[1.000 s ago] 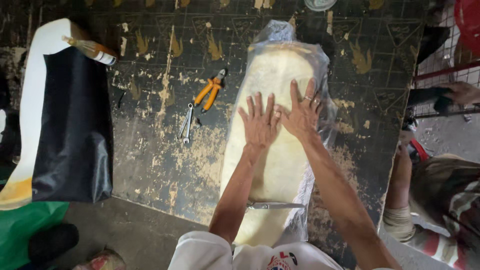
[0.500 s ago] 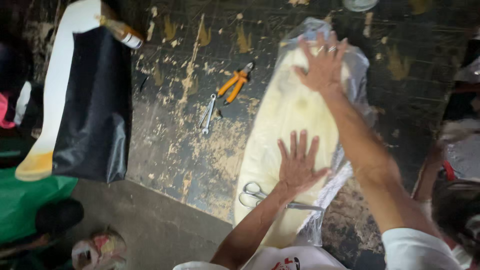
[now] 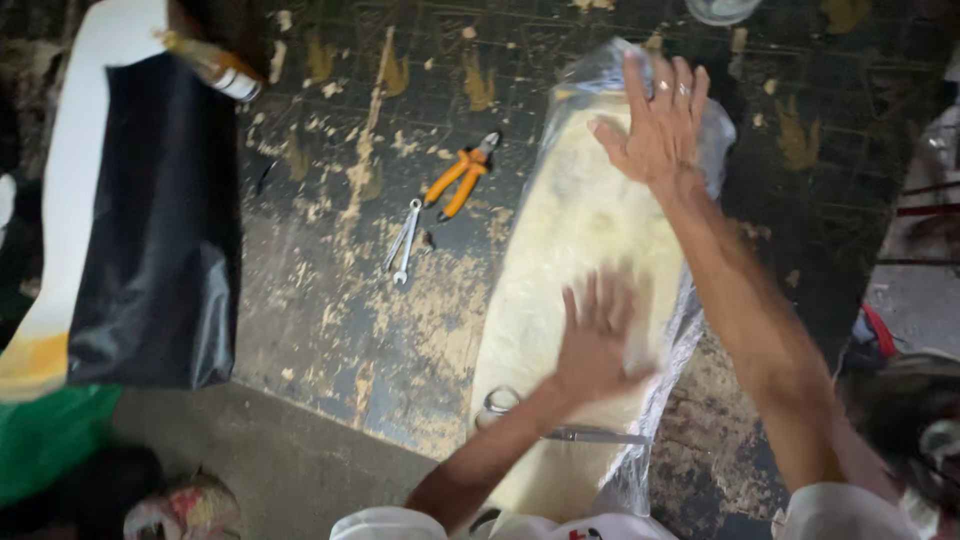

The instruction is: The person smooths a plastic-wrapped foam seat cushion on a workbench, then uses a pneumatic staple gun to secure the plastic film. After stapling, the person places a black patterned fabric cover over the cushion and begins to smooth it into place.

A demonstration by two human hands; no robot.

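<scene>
A long cream foam piece (image 3: 580,220) lies on the worn dark worktable (image 3: 330,300), with a clear plastic sheet (image 3: 700,130) under and around it. My right hand (image 3: 655,125) is flat, fingers spread, on the foam's far end. My left hand (image 3: 597,335), blurred by motion, presses flat on the foam's near half. Scissors (image 3: 560,430) lie across the foam's near end, close to my left wrist.
Orange-handled pliers (image 3: 458,180) and a small metal wrench (image 3: 403,240) lie left of the foam. A black-and-white padded piece (image 3: 130,220) rests at the table's left, a bottle (image 3: 215,65) on it. Green cloth (image 3: 45,440) sits at bottom left. Concrete floor shows below the table edge.
Both hands were side by side at the foam's middle. My right hand has slid to the far end, and my left hand has moved back toward the near end.
</scene>
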